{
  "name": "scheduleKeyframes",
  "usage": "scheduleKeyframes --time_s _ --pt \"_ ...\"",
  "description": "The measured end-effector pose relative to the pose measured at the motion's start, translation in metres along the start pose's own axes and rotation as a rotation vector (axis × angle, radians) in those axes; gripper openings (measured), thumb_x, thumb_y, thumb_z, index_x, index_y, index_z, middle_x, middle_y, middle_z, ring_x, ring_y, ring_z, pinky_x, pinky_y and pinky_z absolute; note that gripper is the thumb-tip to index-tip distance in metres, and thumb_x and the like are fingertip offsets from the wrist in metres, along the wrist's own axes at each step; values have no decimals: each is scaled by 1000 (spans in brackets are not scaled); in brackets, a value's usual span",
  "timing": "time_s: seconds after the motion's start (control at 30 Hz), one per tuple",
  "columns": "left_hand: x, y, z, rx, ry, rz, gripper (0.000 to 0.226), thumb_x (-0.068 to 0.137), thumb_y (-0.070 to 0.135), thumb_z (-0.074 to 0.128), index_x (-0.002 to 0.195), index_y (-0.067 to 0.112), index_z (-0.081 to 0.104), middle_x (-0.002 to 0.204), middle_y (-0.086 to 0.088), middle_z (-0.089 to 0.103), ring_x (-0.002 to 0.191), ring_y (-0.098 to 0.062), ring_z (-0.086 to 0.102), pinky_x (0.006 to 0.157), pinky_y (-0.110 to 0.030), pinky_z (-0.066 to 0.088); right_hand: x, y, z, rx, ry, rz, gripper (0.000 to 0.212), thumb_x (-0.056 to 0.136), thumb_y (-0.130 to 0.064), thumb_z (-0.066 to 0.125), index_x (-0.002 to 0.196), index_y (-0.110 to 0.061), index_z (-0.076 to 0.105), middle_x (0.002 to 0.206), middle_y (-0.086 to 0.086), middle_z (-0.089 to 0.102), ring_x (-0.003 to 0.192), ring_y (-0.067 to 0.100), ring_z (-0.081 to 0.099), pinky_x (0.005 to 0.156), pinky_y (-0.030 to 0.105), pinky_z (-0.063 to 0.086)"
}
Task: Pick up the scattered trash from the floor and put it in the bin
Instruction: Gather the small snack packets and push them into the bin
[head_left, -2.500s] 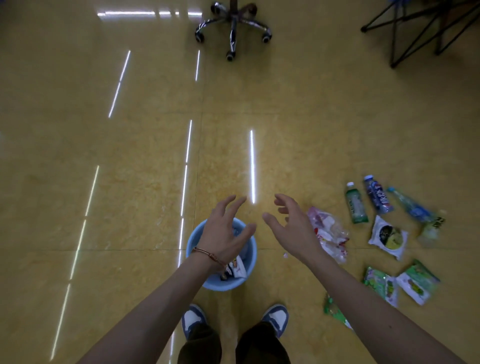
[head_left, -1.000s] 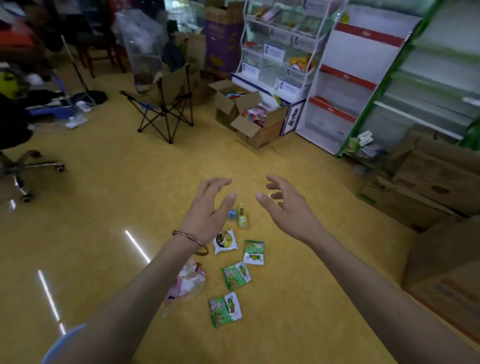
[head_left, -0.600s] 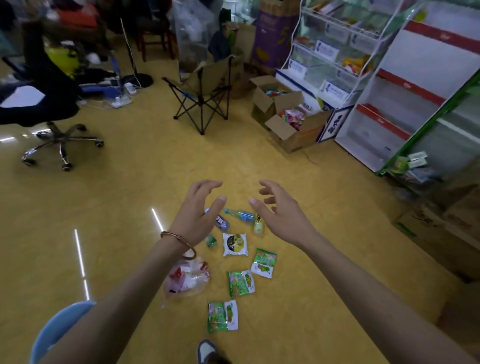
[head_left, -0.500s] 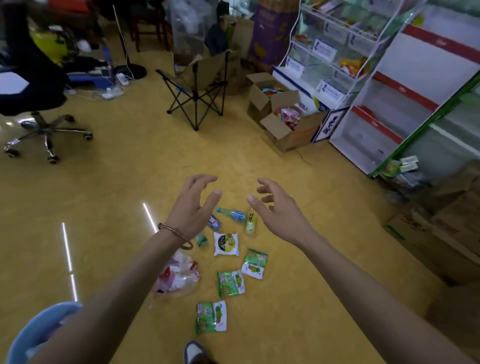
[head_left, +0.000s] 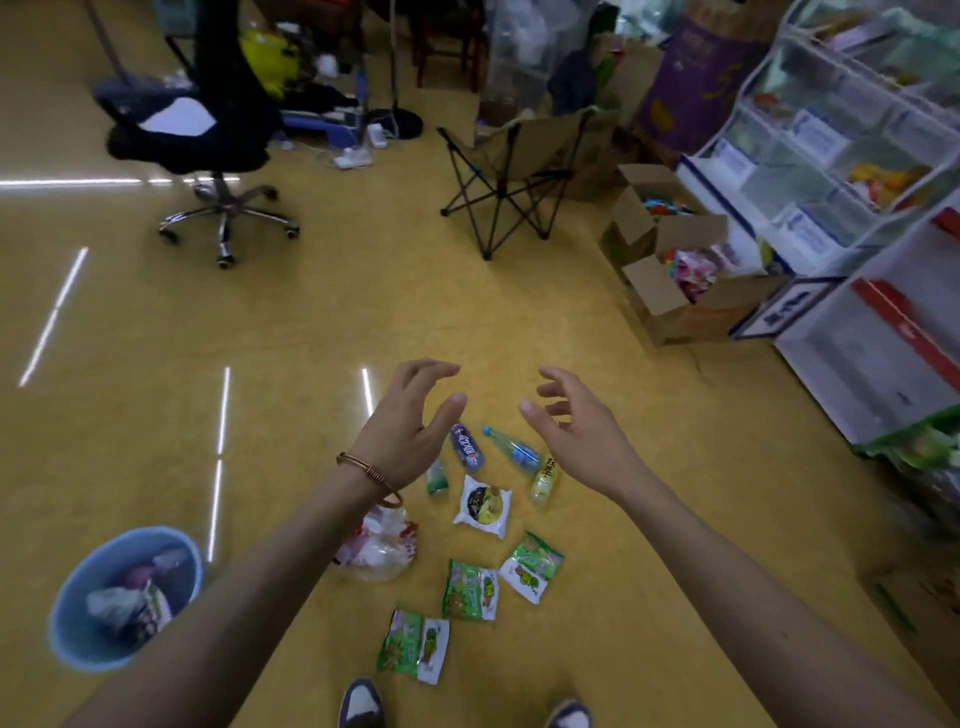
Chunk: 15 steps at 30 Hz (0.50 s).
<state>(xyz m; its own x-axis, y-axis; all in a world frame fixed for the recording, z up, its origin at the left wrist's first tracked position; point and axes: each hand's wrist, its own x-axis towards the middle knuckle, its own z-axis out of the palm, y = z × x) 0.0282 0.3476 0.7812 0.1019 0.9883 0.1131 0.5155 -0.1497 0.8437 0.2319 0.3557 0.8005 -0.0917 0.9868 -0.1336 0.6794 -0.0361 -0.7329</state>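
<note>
Trash lies scattered on the yellow floor in front of me: several plastic bottles, among them a dark-labelled bottle (head_left: 466, 446) and a blue bottle (head_left: 514, 449), a white snack packet (head_left: 482, 506), three green packets (head_left: 531, 566) and a crumpled clear bag (head_left: 378, 540). The blue bin (head_left: 66, 639) stands at the lower left with wrappers inside. My left hand (head_left: 410, 426) and my right hand (head_left: 576, 431) hover above the bottles, both empty with fingers spread.
An office chair (head_left: 208, 135) stands at the back left and a folding chair (head_left: 511, 176) at the back centre. Open cardboard boxes (head_left: 670, 270) and white shelving (head_left: 857, 208) line the right side. My shoes show at the bottom edge.
The view swung from the bin up to the room and back down over the trash. The bin has come fully into view at the lower left. Both hands stay empty and spread.
</note>
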Motion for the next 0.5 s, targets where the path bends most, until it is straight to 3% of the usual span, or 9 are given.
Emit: scheduleKeyframes --time_s 0.27,0.5 --pt "-5 1 62 99 147 -201 41 92 28 50 131 15 46 134 -6 40 120 -18 45 100 -31 39 40 62 -16 23 -224 -87 60 92 -48 51 144 -26 32 137 -4 46 117 14 49 88 29 44" --pt "-12 12 98 177 296 -300 45 93 32 48 134 16 41 137 -8 39 124 -20 42 99 -29 35 71 79 -22 35 -293 -203 61 91 -46 54 143 -23 34 137 0 46 115 15 50 87 28 42"
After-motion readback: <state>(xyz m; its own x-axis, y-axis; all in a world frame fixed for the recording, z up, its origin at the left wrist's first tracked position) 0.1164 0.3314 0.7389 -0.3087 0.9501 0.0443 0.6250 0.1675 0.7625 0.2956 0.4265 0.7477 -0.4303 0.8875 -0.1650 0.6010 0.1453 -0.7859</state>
